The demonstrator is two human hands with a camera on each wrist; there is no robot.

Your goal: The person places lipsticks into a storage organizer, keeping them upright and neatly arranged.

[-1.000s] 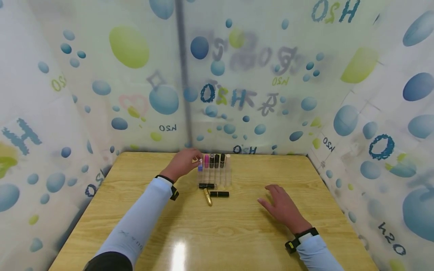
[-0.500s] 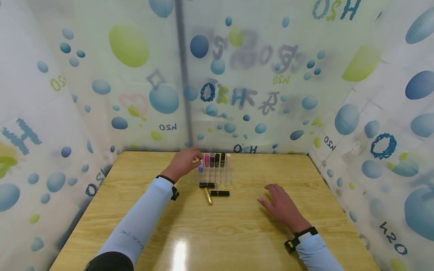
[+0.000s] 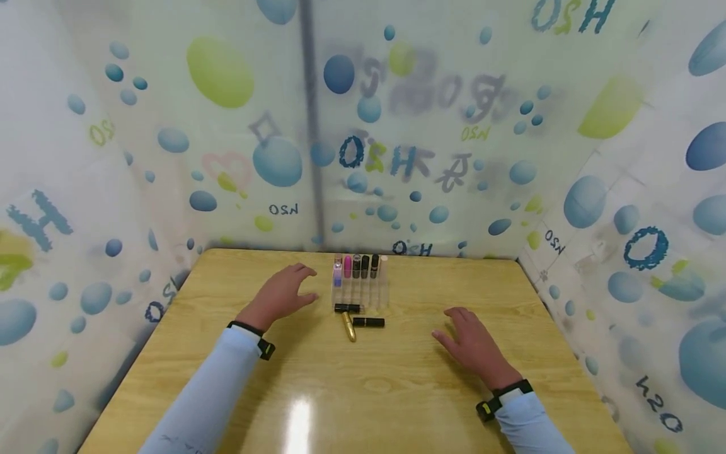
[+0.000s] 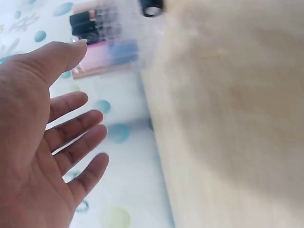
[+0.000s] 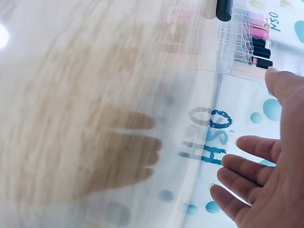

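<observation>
A clear compartmented lipstick holder stands near the back of the table, with several lipsticks upright in its rear row. At its left end is a lipstick with a pale pink and blue-violet tube, beside a magenta one. In front lie two black lipstick tubes and a gold lipstick. My left hand hovers just left of the holder, fingers spread and holding nothing. Off to the right, my right hand is held above the table with relaxed fingers, also holding nothing.
The wooden table reaches back to a patterned curtain that also encloses both sides. A bright glare spot shows on the tabletop near the front.
My left hand has let go of the pink and blue-violet lipstick at the holder's left end and drawn back to the left. The right hand has stayed in place.
</observation>
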